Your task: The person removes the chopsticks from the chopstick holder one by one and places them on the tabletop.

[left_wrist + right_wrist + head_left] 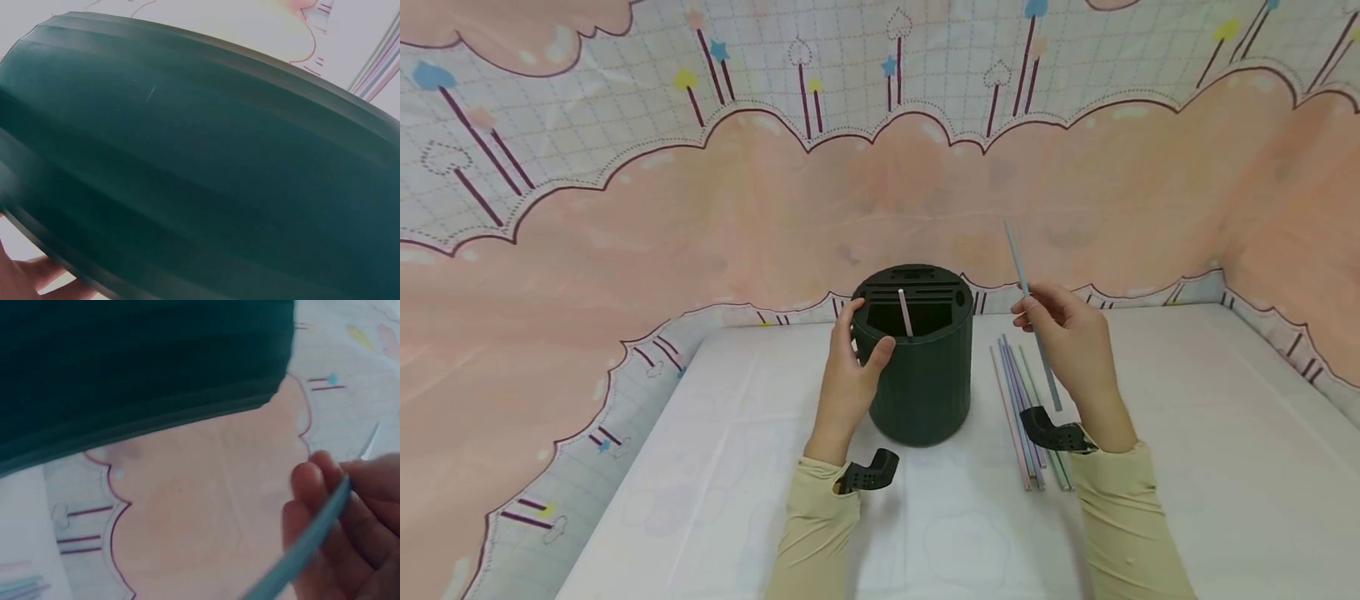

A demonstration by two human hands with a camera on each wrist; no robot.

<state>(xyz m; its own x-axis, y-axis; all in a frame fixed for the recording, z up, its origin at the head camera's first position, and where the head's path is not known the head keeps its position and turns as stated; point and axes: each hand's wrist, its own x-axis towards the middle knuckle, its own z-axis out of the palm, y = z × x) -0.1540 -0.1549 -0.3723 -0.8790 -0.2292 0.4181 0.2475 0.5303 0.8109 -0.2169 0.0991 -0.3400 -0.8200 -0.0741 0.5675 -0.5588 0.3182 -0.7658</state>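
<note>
A dark green round container (925, 383) with a slotted top, like a pen holder, stands upright on the white table. My left hand (850, 367) holds it at the upper left, thumb on the front near the rim and fingers around the side. One pale pink straw (905, 312) leans in its large opening. To the right of the container, my right hand (1071, 337) pinches a light blue straw (1030, 312) near its middle, raised above the table and tilted. In the right wrist view, the fingers (306, 481) close on this straw (306, 544).
Several straws (1017, 400) in pink, blue, purple and green lie in a loose bundle on the table, right of the container and partly below my right hand. A peach-and-white patterned cloth (925, 192) rises behind the table (737, 517) and along its sides.
</note>
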